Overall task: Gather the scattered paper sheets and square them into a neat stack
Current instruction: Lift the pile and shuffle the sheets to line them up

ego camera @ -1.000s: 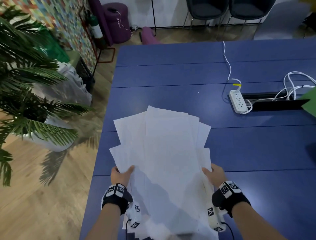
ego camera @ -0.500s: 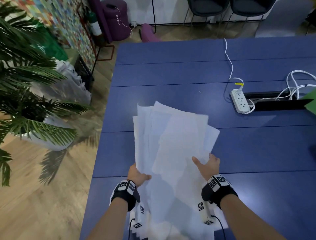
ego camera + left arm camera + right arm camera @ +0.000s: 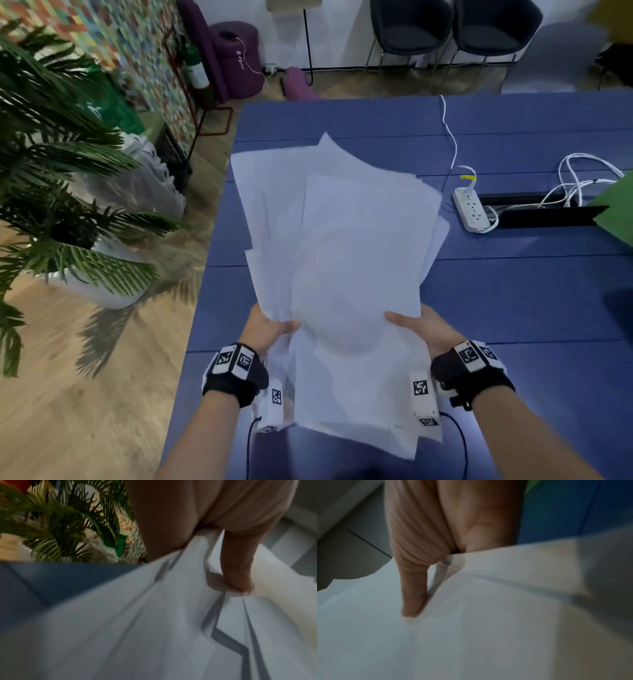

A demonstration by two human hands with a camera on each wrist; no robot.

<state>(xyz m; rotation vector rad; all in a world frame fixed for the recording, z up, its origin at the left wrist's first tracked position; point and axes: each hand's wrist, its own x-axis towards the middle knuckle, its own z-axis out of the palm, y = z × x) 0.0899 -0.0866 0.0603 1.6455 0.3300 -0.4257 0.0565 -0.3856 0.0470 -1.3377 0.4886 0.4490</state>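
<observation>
Head camera looks down on a loose sheaf of thin, matt white paper sheets (image 3: 342, 246) held above a blue table (image 3: 513, 301) whose top is divided by straight seams. Corners and edges of the sheets fan out at differing angles, so the far end is ragged rather than flush, and the middle of the top sheet bulges upward in a soft dome. Near the body the sheets overlap unevenly as well.

On the left edge of the sheaf, the left hand (image 3: 265, 329) pinches the paper, thumb on top; the left wrist view shows that thumb (image 3: 238, 566) pressing a small fold into a sheet, with the other fingers hidden beneath. Opposite it, the right hand (image 3: 428, 329) grips the right edge the same way, its thumb (image 3: 413, 588) laid flat across the top sheet (both wrist views are blurred). Most of the paper reaches away from the hands towards the far side of the table, with a shorter part trailing back between the wrists.

A white power strip (image 3: 471, 210) with glossy white cables lies on the table well to the right, apart from the sheets. A feathery green palm (image 3: 68, 171) in a white pot stands on the wooden floor to the left.
</observation>
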